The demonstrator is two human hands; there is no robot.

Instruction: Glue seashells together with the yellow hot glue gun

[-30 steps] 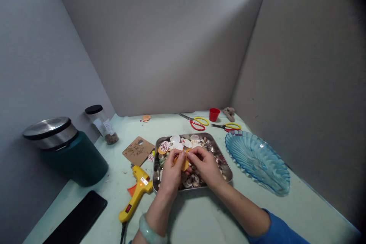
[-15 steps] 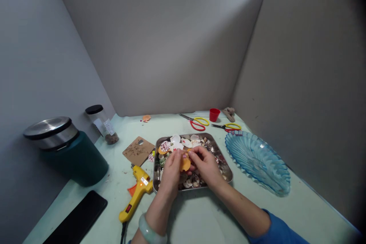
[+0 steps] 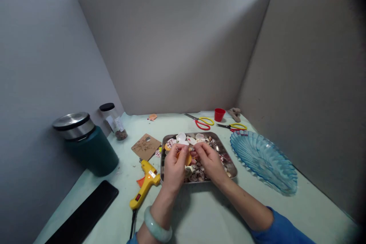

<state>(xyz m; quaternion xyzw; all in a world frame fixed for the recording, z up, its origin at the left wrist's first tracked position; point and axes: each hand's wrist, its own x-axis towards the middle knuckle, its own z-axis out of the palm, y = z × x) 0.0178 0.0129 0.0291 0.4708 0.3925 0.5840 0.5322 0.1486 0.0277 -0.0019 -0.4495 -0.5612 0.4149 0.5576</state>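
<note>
My left hand [image 3: 175,164] is closed, with its fingers curled round a flat orange shell-like piece [image 3: 188,159] that is partly hidden. Just to its right, the thumb and forefinger of my right hand [image 3: 209,160] are pinched together; anything between them is too small to make out. Both hands are over a metal tray [image 3: 233,167] full of seashells [image 3: 194,177]. White and speckled shells [image 3: 181,137] lie at the tray's far side.
A yellow glue gun [image 3: 145,188], brown card [image 3: 145,146], black phone [image 3: 85,213], green flask [image 3: 91,152] and clear jar [image 3: 114,122] are at left. Scissors [image 3: 204,122], pliers [image 3: 236,126] and a red cup [image 3: 219,114] lie behind. A blue glass dish [image 3: 264,162] stands right.
My fingertips have drawn slightly apart: the right hand's pinch has come off the orange piece, which stays in my left hand. The whole view has shifted, so the table things appear farther right.
</note>
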